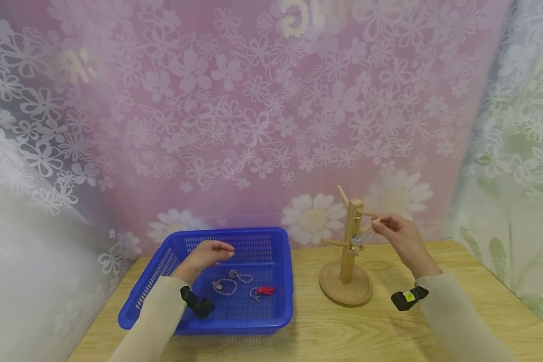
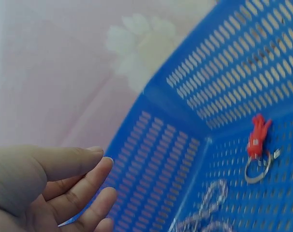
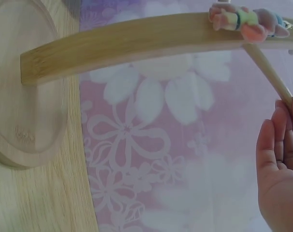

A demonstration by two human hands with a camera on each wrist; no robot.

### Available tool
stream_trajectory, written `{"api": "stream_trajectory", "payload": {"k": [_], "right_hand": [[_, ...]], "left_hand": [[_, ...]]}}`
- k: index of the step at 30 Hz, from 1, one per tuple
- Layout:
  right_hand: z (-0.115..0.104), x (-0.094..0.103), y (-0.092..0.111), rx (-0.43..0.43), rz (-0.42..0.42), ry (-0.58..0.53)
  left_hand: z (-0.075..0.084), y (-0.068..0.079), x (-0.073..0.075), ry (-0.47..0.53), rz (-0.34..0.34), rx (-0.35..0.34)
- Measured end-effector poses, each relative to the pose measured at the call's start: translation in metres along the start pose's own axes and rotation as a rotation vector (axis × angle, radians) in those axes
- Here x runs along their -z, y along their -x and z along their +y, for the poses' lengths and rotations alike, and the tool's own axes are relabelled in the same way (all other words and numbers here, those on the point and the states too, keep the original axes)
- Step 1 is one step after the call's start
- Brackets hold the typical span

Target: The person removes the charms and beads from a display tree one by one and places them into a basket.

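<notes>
My left hand [image 1: 210, 254] hovers over the blue basket [image 1: 284, 317], thumb close to the loosely bent fingers, with nothing visible in it. Inside the basket lie two beaded bracelets [image 1: 226, 287] and a red figure keychain [image 1: 265, 290] with a metal ring. To the right stands a wooden rack [image 1: 347, 266] on a round base. A keychain with a small plush-like figure [image 3: 250, 21] hangs against its post from an upper peg. My right hand [image 1: 400, 239] has its fingertips at the end of a wooden peg [image 3: 270, 75] and appears to pinch it.
The basket and rack stand side by side on a wood-grain table [image 1: 344, 332]. Close behind them hangs a pink flowered curtain [image 1: 253, 125]. More of the rack's pegs stick out to the left [image 1: 334, 242] and toward the back.
</notes>
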State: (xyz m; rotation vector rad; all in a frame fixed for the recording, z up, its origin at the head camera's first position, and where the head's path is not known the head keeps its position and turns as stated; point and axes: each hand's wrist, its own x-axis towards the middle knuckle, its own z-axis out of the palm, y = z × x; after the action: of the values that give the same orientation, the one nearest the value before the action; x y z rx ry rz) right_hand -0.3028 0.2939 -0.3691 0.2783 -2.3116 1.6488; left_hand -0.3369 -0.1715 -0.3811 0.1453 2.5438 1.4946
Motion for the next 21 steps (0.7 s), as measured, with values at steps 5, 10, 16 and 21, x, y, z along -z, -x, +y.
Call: {"api": "stream_trajectory", "payload": {"k": [5, 10, 16, 21], "right_hand": [[-0.002, -0.001, 0.010, 0.019, 0.058, 0.013], [-0.002, -0.005, 0.017, 0.049, 0.105, 0.024], [-0.003, -0.012, 0.022, 0.095, 0.137, -0.028], [-0.003, -0.015, 0.024, 0.096, 0.171, -0.061]], "left_hand": [[0.014, 0.004, -0.010, 0.004, -0.020, -0.039], [0.026, 0.008, -0.022, 0.019, -0.028, -0.070], [0.039, 0.014, -0.035, 0.027, -0.047, -0.108], [0.051, 0.022, -0.045, 0.053, -0.048, -0.141]]}}
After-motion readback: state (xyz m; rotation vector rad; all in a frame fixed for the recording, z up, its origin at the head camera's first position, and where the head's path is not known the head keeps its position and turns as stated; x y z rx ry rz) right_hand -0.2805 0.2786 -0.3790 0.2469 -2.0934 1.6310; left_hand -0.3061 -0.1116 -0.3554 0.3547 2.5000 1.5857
